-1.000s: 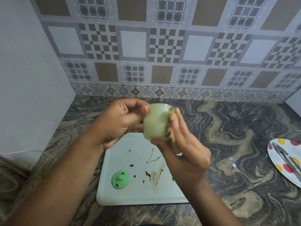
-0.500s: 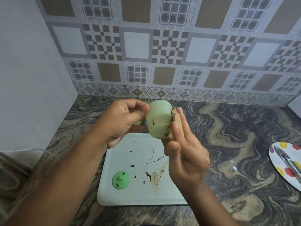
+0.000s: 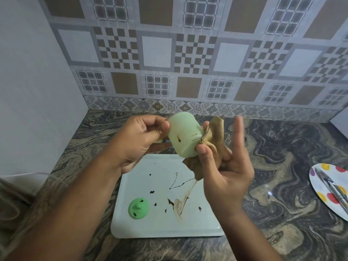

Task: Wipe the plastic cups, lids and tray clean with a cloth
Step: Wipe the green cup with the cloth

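A pale green plastic cup (image 3: 183, 135) with dark brown spots is held on its side above the tray. My left hand (image 3: 140, 140) pinches its rim end at the left. My right hand (image 3: 224, 166) holds a brown stained cloth (image 3: 212, 140) against the cup's right side, thumb pressing the cloth, with the other fingers stretched upward. Below lies a white tray (image 3: 150, 223) streaked with brown smears and drops. A green lid (image 3: 139, 206) with a small knob and dark specks lies on the tray's left front part.
The marbled dark stone counter (image 3: 282, 166) runs to a tiled back wall (image 3: 188, 53) and a plain wall at the left. A spotted plate (image 3: 320, 178) with metal cutlery (image 3: 331, 187) on it lies at the right edge.
The cup has turned in my hands, showing a dark spot on its side. My right hand's fingers have stretched out and the cloth has slid toward the cup's right end.
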The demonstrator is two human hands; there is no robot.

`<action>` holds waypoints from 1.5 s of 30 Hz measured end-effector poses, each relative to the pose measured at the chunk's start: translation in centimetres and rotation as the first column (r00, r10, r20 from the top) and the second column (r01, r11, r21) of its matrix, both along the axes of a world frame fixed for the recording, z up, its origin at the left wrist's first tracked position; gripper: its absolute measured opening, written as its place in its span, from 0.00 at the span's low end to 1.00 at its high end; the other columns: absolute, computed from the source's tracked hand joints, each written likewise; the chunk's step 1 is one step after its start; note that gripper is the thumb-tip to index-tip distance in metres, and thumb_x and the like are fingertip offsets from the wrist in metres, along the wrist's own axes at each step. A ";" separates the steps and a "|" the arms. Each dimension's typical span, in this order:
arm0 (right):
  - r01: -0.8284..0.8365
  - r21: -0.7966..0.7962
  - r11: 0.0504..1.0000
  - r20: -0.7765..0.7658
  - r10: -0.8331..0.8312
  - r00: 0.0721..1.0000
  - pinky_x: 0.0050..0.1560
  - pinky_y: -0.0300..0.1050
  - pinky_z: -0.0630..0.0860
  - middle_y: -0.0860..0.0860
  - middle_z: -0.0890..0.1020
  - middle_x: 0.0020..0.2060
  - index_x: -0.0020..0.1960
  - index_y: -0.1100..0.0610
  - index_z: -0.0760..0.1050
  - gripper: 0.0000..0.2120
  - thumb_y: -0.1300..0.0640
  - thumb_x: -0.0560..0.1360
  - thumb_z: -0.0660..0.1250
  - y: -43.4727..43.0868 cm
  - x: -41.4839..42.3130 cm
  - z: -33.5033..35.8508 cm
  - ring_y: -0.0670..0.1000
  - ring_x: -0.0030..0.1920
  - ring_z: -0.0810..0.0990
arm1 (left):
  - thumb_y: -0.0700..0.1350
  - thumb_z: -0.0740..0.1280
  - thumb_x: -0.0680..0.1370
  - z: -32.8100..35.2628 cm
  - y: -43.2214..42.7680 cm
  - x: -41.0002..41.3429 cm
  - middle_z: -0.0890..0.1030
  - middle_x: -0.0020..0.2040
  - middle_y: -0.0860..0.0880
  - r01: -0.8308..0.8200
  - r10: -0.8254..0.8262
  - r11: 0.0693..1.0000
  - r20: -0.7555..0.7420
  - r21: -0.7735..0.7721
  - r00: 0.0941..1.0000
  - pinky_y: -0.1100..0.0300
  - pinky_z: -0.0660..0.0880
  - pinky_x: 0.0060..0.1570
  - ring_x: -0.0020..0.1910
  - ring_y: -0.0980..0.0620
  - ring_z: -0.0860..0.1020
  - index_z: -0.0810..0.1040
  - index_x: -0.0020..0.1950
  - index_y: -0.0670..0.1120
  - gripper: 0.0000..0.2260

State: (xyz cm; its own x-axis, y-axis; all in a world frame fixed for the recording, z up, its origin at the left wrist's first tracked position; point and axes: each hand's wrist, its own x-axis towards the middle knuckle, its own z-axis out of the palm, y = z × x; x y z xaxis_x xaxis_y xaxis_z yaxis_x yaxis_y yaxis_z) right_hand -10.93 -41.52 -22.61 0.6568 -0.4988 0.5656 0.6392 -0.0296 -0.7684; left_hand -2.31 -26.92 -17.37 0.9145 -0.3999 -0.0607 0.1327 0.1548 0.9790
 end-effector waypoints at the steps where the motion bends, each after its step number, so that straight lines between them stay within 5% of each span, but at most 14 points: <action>1: -0.031 0.045 0.999 -0.032 0.032 0.999 0.52 0.59 0.84 0.43 0.83 0.63 0.77 0.51 0.63 0.34 0.64 0.75 0.72 0.1 -0.1 0.3 0.48 0.62 0.83 | 0.43 0.69 0.70 0.1 0.0 0.0 0.84 0.40 0.46 -0.008 0.008 1.000 0.006 0.003 1.000 0.60 0.81 0.39 0.40 0.53 0.84 0.80 0.42 0.41 0.06; 4: -0.021 0.032 0.999 -0.071 0.023 0.997 0.60 0.45 0.81 0.43 0.82 0.64 0.73 0.58 0.70 0.29 0.61 0.73 0.74 0.2 -0.4 0.5 0.46 0.62 0.83 | 0.44 0.69 0.70 0.1 -0.1 0.0 0.84 0.40 0.45 -0.039 0.038 0.999 0.044 0.022 0.998 0.61 0.81 0.39 0.40 0.52 0.83 0.81 0.41 0.42 0.06; 8: 0.007 0.026 1.000 -0.141 -0.003 0.990 0.58 0.64 0.81 0.49 0.85 0.61 0.66 0.49 0.80 0.23 0.48 0.73 0.77 0.6 -0.8 0.3 0.51 0.56 0.84 | 0.45 0.69 0.70 0.2 0.0 0.0 0.85 0.39 0.48 -0.062 0.054 0.996 0.117 0.060 0.992 0.61 0.81 0.40 0.40 0.53 0.83 0.82 0.43 0.43 0.06; 13: 0.026 0.097 0.995 -0.104 -0.016 0.994 0.37 0.35 0.79 0.44 0.87 0.48 0.62 0.57 0.80 0.17 0.60 0.74 0.71 0.5 -1.2 1.0 0.38 0.38 0.81 | 0.43 0.68 0.71 0.6 0.2 -0.3 0.84 0.35 0.53 -0.034 0.023 0.998 0.175 0.056 0.984 0.65 0.80 0.39 0.35 0.57 0.83 0.81 0.42 0.43 0.05; 17: 0.032 0.125 0.992 -0.134 -0.015 0.991 0.45 0.32 0.80 0.48 0.85 0.57 0.61 0.59 0.81 0.16 0.60 0.73 0.72 0.5 -1.0 0.8 0.41 0.49 0.86 | 0.45 0.69 0.70 0.3 0.1 -0.3 0.83 0.34 0.54 -0.059 0.042 0.995 0.189 0.085 0.981 0.65 0.80 0.40 0.35 0.59 0.81 0.82 0.41 0.46 0.04; 20: 0.050 0.098 0.994 -0.130 -0.037 0.991 0.51 0.38 0.83 0.46 0.86 0.57 0.59 0.55 0.83 0.15 0.58 0.73 0.78 0.8 -1.0 0.6 0.46 0.54 0.86 | 0.45 0.69 0.70 0.3 0.1 -0.3 0.84 0.35 0.53 -0.053 0.039 0.996 0.184 0.072 0.982 0.63 0.80 0.41 0.37 0.58 0.82 0.85 0.38 0.50 0.05; 25: 0.058 0.105 0.993 -0.077 -0.050 0.996 0.33 0.31 0.77 0.38 0.86 0.39 0.61 0.58 0.79 0.16 0.62 0.74 0.70 0.6 -0.8 1.0 0.36 0.33 0.80 | 0.44 0.68 0.71 0.3 0.2 -0.2 0.84 0.37 0.53 -0.040 0.033 0.998 0.158 0.038 0.987 0.65 0.80 0.39 0.39 0.58 0.83 0.81 0.43 0.43 0.06; 29: 0.099 0.133 0.986 -0.121 -0.083 0.989 0.43 0.34 0.81 0.46 0.88 0.51 0.59 0.58 0.82 0.13 0.61 0.74 0.74 0.9 -0.5 1.1 0.41 0.45 0.86 | 0.44 0.68 0.71 0.1 -0.1 -0.3 0.84 0.35 0.53 -0.075 0.065 0.996 0.173 0.053 0.983 0.65 0.80 0.40 0.37 0.59 0.82 0.81 0.44 0.42 0.07; 32: 0.121 0.136 0.983 -0.121 -0.104 0.987 0.52 0.55 0.85 0.50 0.86 0.57 0.59 0.55 0.84 0.17 0.55 0.71 0.80 1.5 -0.5 0.5 0.55 0.56 0.87 | 0.44 0.68 0.72 -0.1 -0.2 -0.4 0.84 0.36 0.53 -0.092 0.079 0.994 0.201 0.054 0.976 0.64 0.80 0.41 0.37 0.58 0.82 0.81 0.45 0.42 0.07; 34: 0.122 0.145 0.982 -0.129 -0.103 0.986 0.49 0.63 0.84 0.54 0.87 0.55 0.57 0.54 0.85 0.18 0.53 0.69 0.81 1.6 -0.5 0.7 0.57 0.54 0.87 | 0.45 0.68 0.71 0.0 -0.1 -0.3 0.85 0.38 0.51 -0.108 0.094 0.993 0.217 0.055 0.972 0.63 0.81 0.42 0.40 0.57 0.84 0.82 0.45 0.43 0.07; 37: 0.082 0.215 0.973 -0.172 -0.045 0.984 0.34 0.44 0.83 0.54 0.89 0.47 0.55 0.56 0.85 0.12 0.59 0.71 0.77 1.3 -0.4 1.5 0.43 0.37 0.84 | 0.45 0.69 0.70 0.2 0.1 -0.2 0.85 0.38 0.53 -0.102 0.083 0.992 0.223 0.074 0.971 0.64 0.80 0.41 0.41 0.58 0.83 0.82 0.44 0.44 0.07; 39: 0.061 0.200 0.978 -0.195 -0.021 0.981 0.32 0.39 0.80 0.48 0.89 0.41 0.55 0.59 0.84 0.12 0.60 0.71 0.73 1.0 -0.4 1.8 0.40 0.33 0.82 | 0.46 0.69 0.70 0.1 0.2 -0.2 0.85 0.38 0.53 -0.094 0.072 0.991 0.218 0.092 0.973 0.64 0.80 0.41 0.41 0.59 0.83 0.82 0.43 0.44 0.07; 45: 0.053 -0.046 0.998 -0.189 -0.061 0.980 0.46 0.63 0.83 0.52 0.88 0.54 0.58 0.46 0.85 0.17 0.46 0.70 0.80 1.0 -0.3 0.6 0.55 0.44 0.84 | 0.50 0.71 0.69 0.7 1.1 0.2 0.85 0.39 0.47 -0.171 0.084 0.959 0.353 0.226 0.932 0.40 0.82 0.47 0.42 0.41 0.83 0.85 0.41 0.53 0.04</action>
